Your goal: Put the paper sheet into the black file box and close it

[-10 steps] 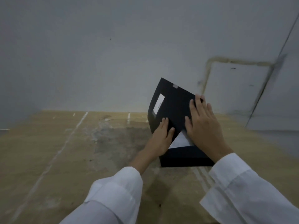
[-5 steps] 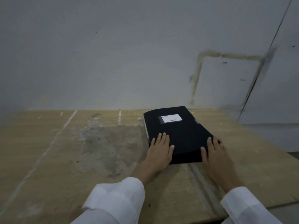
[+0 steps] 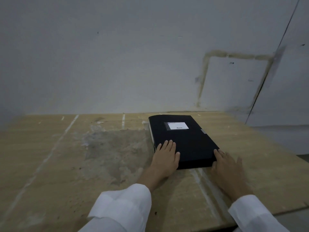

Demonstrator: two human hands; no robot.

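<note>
Black and closed, the file box (image 3: 182,141) is laid flat on a worn wooden table (image 3: 70,164), towards the far right part of it and close to the grey wall (image 3: 117,56). A white label (image 3: 178,126) is seen on the upper face of the lid, near its far end, and a pale strip is shown along the left side of the box. The paper sheet cannot be seen.

The left hand (image 3: 165,156) is laid palm down on the near left corner of the lid, its fingers (image 3: 169,145) extended flat and held close together, with the thumb spread towards the middle of the lid. Nothing is gripped by it; the lid is only pressed or touched from above. The right hand (image 3: 227,166) is set at the near right corner of the box, its fingers loosely spread and partly blurred. Its fingertips are seen against the corner and the near side wall, while the palm is kept over the table just beside the box. Nothing is grasped by this hand either; whether the box is truly pressed by it or merely touched cannot be told.

Both forearms are covered by white sleeves (image 3: 123,206). The table surface is marked by pale lines and a grey scuffed patch (image 3: 108,148) left of the box.
</note>
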